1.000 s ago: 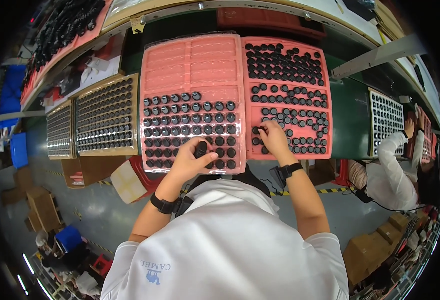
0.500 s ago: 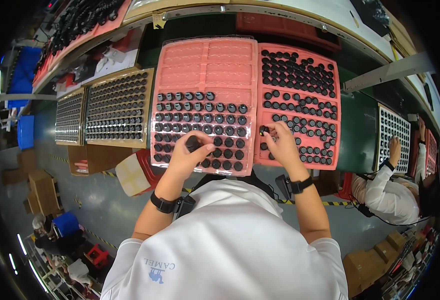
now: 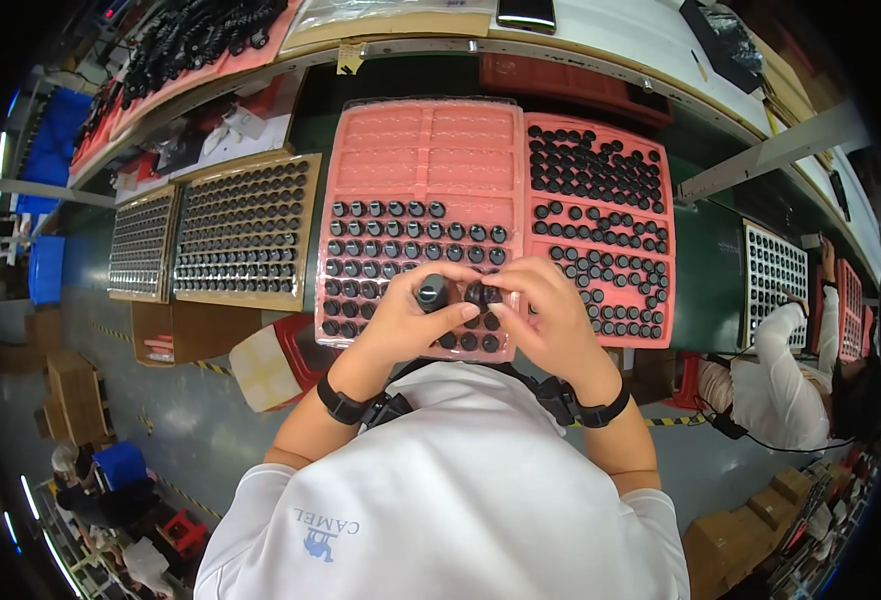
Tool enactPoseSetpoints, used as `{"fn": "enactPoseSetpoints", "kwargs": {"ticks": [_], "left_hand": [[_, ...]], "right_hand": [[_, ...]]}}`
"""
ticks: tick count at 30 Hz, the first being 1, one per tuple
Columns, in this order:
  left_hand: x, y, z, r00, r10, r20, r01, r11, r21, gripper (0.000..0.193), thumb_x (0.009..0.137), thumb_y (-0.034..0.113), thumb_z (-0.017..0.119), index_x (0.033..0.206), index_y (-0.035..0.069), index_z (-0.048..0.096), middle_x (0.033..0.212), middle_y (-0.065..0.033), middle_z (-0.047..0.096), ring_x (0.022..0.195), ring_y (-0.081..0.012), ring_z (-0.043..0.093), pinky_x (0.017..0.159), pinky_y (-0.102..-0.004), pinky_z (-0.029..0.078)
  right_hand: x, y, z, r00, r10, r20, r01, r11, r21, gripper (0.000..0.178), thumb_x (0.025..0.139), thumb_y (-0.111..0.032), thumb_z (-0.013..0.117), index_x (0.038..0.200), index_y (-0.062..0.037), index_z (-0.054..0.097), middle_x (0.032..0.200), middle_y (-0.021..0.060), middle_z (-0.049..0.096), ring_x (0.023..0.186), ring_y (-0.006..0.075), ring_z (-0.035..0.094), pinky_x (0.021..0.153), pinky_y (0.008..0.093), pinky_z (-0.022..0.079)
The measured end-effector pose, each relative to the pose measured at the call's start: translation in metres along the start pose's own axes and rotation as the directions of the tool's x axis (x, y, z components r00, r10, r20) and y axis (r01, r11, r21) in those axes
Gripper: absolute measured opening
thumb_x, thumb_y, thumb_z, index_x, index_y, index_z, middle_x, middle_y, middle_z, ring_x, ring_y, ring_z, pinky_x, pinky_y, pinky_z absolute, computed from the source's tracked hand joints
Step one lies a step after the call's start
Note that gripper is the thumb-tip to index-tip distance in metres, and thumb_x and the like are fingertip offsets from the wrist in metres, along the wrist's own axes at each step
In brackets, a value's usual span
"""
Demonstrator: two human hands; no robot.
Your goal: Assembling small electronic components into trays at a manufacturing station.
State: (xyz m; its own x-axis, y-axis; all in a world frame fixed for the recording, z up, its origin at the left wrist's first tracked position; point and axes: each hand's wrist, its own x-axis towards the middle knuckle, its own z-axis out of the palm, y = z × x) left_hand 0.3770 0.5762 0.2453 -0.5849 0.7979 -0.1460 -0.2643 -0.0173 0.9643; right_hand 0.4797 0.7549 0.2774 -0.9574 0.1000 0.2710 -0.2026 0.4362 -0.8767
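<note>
Both my hands meet above the near part of a pink tray [image 3: 473,148] with a clear moulded liner. My left hand [image 3: 401,325] is closed around a black cylindrical part [image 3: 432,291], its glossy round end showing. Beside it my right hand [image 3: 553,322] pinches a small dark round piece [image 3: 488,293] between thumb and fingers. The left thumb and forefinger reach close to that piece; whether they touch it I cannot tell. Rows of short black cylinders [image 3: 394,228] stand in the liner below and beyond the hands. On the right, a second pink tray [image 3: 538,238] carries many loose black caps [image 3: 601,160].
Brown-edged trays [image 3: 306,215] full of dark parts lie to the left. A white tray [image 3: 751,290] of black parts stands right, near a co-worker's sleeve [image 3: 783,330]. A shelf with a metal rail [image 3: 571,62] runs along the far side; a metal bar [image 3: 761,155] juts in at right.
My right hand has moved left from the right tray's edge to my left hand, carrying a small dark piece. The left hand has shifted slightly right, still holding the black cylinder.
</note>
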Motion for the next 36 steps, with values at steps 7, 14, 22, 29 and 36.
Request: {"fn": "enactPoseSetpoints", "kwargs": {"ticks": [7,14,22,29,36], "left_hand": [[-0.001,0.01,-0.006,0.998,0.042,0.05,-0.026,0.958,-0.286,0.033,0.078,0.005,0.07,0.108,-0.001,0.058,0.087,-0.0027,0.06,0.075,-0.0063,0.054,0.064,-0.0209,0.045],[0.003,0.014,-0.004,0.986,0.166,0.018,-0.165,0.986,-0.013,0.034,0.076,0.004,0.071,0.107,-0.001,0.059,0.095,-0.0054,0.06,0.074,-0.0076,0.054,0.064,-0.0216,0.045],[-0.006,0.026,0.01,0.888,0.457,-0.045,-0.376,0.78,0.5,0.035,0.069,-0.003,0.071,0.101,0.0,0.058,0.104,-0.0102,0.058,0.073,-0.0092,0.051,0.062,-0.0201,0.042],[-0.004,0.018,0.009,0.889,0.454,-0.067,-0.393,0.828,0.4,0.033,0.073,0.001,0.071,0.103,-0.002,0.056,0.106,-0.0116,0.057,0.088,-0.0134,0.052,0.075,-0.0235,0.041],[-0.001,0.018,0.012,0.889,0.457,-0.034,-0.407,0.821,0.4,0.033,0.074,0.001,0.071,0.103,-0.002,0.056,0.107,-0.0112,0.056,0.088,-0.0131,0.051,0.075,-0.024,0.041]], "right_hand": [[-0.003,0.014,0.012,0.945,0.316,0.081,-0.241,0.508,0.827,0.027,0.089,-0.013,0.055,0.111,0.0027,0.053,0.097,0.0067,0.059,0.091,0.0143,0.055,0.081,0.0273,0.043],[-0.001,0.002,0.009,0.949,0.303,-0.088,-0.15,0.679,0.718,0.028,0.089,-0.014,0.054,0.112,0.0033,0.052,0.096,0.0053,0.058,0.09,0.0117,0.054,0.081,0.0262,0.043],[0.01,-0.002,0.03,0.98,-0.021,-0.196,0.035,0.997,0.069,0.022,0.085,-0.014,0.059,0.102,-0.002,0.054,0.086,0.0099,0.054,0.073,0.0193,0.053,0.067,0.0296,0.044],[0.004,-0.001,0.03,0.972,0.178,-0.151,-0.051,0.792,0.608,0.021,0.089,-0.013,0.054,0.105,-0.0019,0.048,0.086,0.01,0.053,0.072,0.0201,0.053,0.065,0.0309,0.043],[0.0,0.004,0.03,0.987,0.11,-0.118,-0.016,0.794,0.608,0.015,0.094,-0.011,0.046,0.106,-0.0019,0.047,0.093,0.0052,0.053,0.082,0.0115,0.054,0.072,0.0286,0.044]]}}
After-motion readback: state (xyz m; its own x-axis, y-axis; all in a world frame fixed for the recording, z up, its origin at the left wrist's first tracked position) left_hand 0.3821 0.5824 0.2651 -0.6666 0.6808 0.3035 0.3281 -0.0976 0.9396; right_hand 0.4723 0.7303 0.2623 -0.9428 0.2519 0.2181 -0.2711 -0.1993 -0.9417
